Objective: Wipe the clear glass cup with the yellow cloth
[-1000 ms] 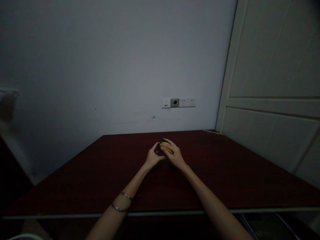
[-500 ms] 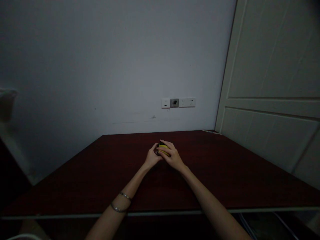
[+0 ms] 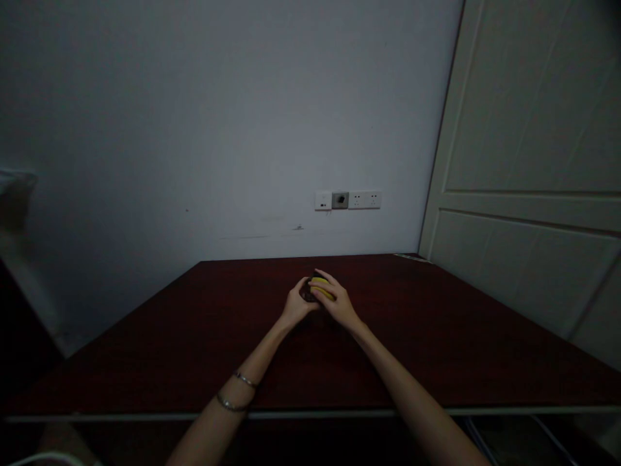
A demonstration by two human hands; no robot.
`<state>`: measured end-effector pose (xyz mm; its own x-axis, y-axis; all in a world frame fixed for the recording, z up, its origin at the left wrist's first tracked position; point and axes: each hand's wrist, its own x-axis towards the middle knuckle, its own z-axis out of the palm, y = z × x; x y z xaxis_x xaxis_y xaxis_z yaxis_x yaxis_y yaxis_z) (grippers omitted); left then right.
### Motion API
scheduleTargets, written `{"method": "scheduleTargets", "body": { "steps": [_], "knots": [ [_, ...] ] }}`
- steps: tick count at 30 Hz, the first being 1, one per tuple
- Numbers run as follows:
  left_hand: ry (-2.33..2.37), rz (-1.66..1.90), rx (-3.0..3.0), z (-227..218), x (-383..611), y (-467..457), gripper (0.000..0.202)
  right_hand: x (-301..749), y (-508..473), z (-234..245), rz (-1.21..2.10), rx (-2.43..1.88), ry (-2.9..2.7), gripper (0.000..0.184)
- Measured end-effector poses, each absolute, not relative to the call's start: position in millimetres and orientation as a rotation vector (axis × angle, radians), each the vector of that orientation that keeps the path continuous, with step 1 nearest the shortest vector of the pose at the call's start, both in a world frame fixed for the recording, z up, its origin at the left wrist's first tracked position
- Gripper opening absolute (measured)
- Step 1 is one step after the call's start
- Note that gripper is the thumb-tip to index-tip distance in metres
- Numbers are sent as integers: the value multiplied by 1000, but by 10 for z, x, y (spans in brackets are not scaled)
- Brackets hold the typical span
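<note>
Over the middle of the dark red table (image 3: 233, 349), both my hands meet around a small object. My left hand (image 3: 295, 307) is closed around a dark, rounded, shiny part (image 3: 306, 292) that looks like a small jar or cup. My right hand (image 3: 341, 305) has its fingers wrapped over a yellow round piece with a black part (image 3: 322, 281), which looks like a lid. The two parts lie close together; whether they still touch I cannot tell. The fingers hide much of both, and the room is dim.
Behind the table stands a pale wall with a row of sockets (image 3: 348, 200). A white panelled door (image 3: 524, 259) borders the right side. The table's light front edge (image 3: 320, 414) runs beneath my forearms. A blurred brownish item (image 3: 15, 200) is at far left.
My right hand has shifted slightly right with the yellow piece, and more of the dark part now shows between the hands. My left hand has stayed nearly in place.
</note>
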<state>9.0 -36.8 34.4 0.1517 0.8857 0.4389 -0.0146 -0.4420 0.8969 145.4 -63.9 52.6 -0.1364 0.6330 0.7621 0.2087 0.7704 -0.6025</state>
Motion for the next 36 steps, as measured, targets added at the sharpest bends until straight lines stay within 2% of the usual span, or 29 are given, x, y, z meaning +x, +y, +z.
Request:
{"method": "scheduleTargets", "body": {
  "steps": [4, 12, 20, 30, 36],
  "knots": [
    [841, 1428, 1622, 308, 85, -331, 78, 1428, -714, 534, 317, -667, -1759, 23],
    [846, 1303, 1783, 370, 109, -464, 88, 1525, -443, 472, 668, -729, -1419, 30],
    [930, 1390, 1559, 399, 123, -415, 80, 1426, -666, 529, 477, -638, -1591, 25],
    [810, 1302, 1529, 388, 135, -481, 79, 1512, -460, 500, 787, -672, -1313, 31],
    [813, 1362, 1382, 475, 123, -517, 67, 1500, -603, 588, 709, -562, -1466, 25]
  ]
}}
